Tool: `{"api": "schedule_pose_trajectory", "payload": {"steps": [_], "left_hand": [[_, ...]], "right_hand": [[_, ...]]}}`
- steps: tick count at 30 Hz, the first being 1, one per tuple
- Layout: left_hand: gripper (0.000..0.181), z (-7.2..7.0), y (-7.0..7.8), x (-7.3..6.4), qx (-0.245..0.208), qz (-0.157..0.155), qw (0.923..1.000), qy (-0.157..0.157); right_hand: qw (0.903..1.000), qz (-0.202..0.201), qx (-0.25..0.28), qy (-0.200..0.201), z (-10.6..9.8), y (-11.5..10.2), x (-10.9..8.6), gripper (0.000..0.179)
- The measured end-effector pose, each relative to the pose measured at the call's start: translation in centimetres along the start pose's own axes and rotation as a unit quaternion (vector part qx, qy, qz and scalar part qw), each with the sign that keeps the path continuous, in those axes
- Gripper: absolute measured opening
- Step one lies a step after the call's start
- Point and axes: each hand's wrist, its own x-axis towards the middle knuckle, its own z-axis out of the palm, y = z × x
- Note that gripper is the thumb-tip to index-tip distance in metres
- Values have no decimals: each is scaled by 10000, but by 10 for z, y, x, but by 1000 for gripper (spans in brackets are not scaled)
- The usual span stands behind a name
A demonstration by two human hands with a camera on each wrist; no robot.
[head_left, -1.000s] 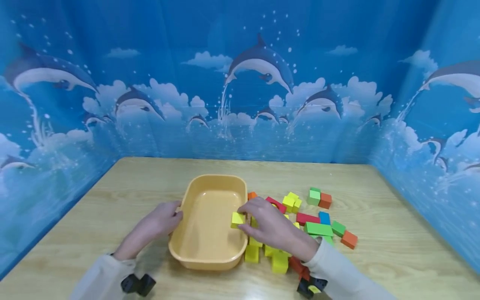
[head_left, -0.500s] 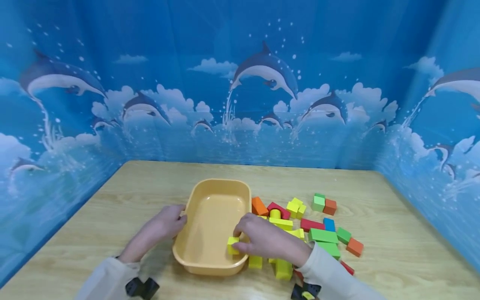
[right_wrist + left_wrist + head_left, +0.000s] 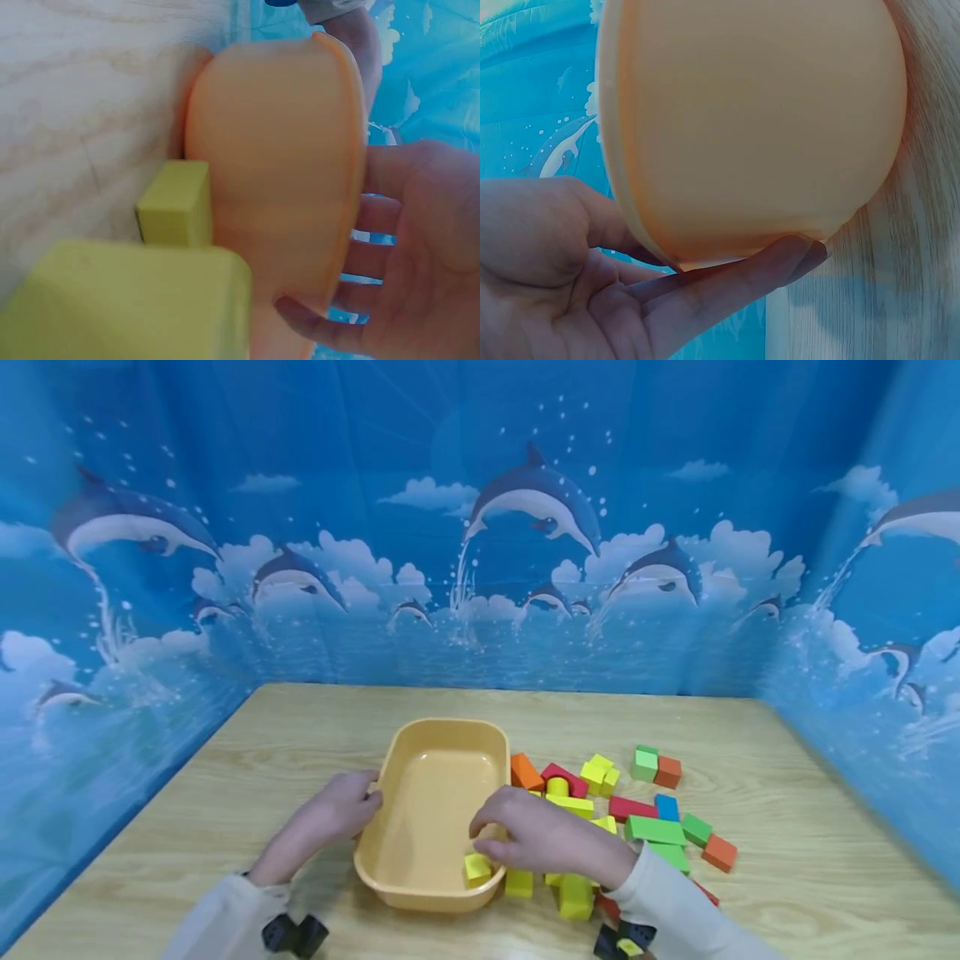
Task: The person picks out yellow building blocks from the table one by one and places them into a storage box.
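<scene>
Your left hand (image 3: pixel 341 806) pinches the left rim of the tub (image 3: pixel 423 810); your right hand (image 3: pixel 528 831), fingers loose and gripping nothing, hangs across the right rim, with a yellow block (image 3: pixel 477 871) inside the tub's near-right corner, just below your thumb. Likely trouble: a finger snagging the rim could tip or drag the tub if your left pinch slackens, and a low forearm could scatter the loose blocks (image 3: pixel 576 897) alongside.

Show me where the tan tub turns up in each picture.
Head: the tan tub sits below the middle, slightly left of centre.
Left wrist: it fills the upper middle, cut off by the top edge.
Right wrist: around the centre, reaching the bottom edge.
Shared landmark: the blue curtain.
</scene>
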Motion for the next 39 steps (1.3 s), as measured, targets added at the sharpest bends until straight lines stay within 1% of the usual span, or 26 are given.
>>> {"api": "schedule_pose_trajectory", "payload": {"steps": [3, 6, 9, 12, 16, 19, 22, 25, 29, 31, 33, 35, 39], "left_hand": [[45, 1, 2, 2, -42, -19, 10000, -20], [44, 0, 3, 2, -30, -14, 10000, -15], [43, -1, 2, 1, -29, -10, 10000, -43], [39, -3, 1, 0, -20, 24, 10000, -66], [31, -3, 1, -1, 44, 56, 10000, -66], [27, -3, 1, 0, 103, 39, 9999, -88], [26, -3, 1, 0, 124, 3, 9999, -117], [28, -3, 1, 0, 106, -51, 9998, -130], [28, -2, -2, 1, 50, 51, 9999, -89], [29, -1, -2, 2, 26, 48, 10000, -84], [32, -1, -1, 2, 0, -28, 9999, -105], [33, -2, 0, 2, 17, -92, 9999, -117], [32, -1, 1, 1, 48, -75, 9999, -119]], "right_hand": [[9995, 79, 76, 285, -9, 5, -5, 21], [9974, 24, 53, 715, -20, 10, -10, 20], [9934, 26, 16, 1150, -30, 20, -16, 17], [9884, 280, -96, 1492, -39, 31, -25, 17], [9821, 776, -313, 1689, -46, 51, -38, 18], [9773, 1162, -501, 1697, -48, 69, -48, 18], [9717, 1597, -688, 1596, -48, 87, -54, 20], [9657, 2049, -738, 1413, -47, 101, -56, 23], [9582, 2527, -633, 1180, -46, 114, -59, 25], [9566, 2636, -566, 1104, -46, 116, -59, 25], [9570, 2679, -467, 1006, -47, 117, -59, 25], [9591, 2654, -409, 893, -49, 116, -59, 27], [9630, 2548, -489, 730, -47, 116, -58, 30]]}}
